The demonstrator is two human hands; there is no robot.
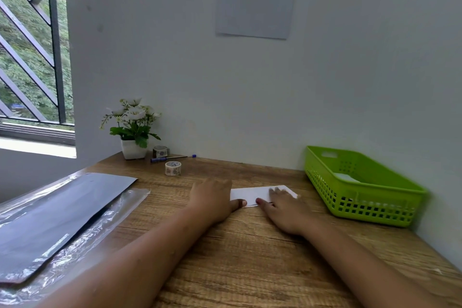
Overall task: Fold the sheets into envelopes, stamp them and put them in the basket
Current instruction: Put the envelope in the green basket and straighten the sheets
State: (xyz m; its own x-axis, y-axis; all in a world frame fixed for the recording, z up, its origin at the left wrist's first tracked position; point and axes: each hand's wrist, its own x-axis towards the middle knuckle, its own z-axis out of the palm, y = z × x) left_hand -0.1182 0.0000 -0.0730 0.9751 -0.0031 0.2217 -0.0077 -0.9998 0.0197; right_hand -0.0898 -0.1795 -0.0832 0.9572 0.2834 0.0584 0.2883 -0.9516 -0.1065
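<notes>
A white folded sheet [252, 195] lies flat on the wooden desk [250, 257], in the middle. My left hand [212, 199] rests on its left end, thumb pressing the near edge. My right hand [285, 210] lies palm down on its right part, fingers spread over the paper. Neither hand lifts the sheet. At the right stands a green plastic basket [362, 205] with a white paper inside [346, 177]. A patterned tape roll [173, 168] sits behind my left hand, and a second roll [160, 151] stands near the wall.
A dark sheet pack in clear plastic wrap [57, 217] covers the desk's left side. A potted white-flower plant [132, 130] and a blue pen [172, 157] stand by the back wall. A window is at the far left; a printed page [255, 0] hangs on the wall.
</notes>
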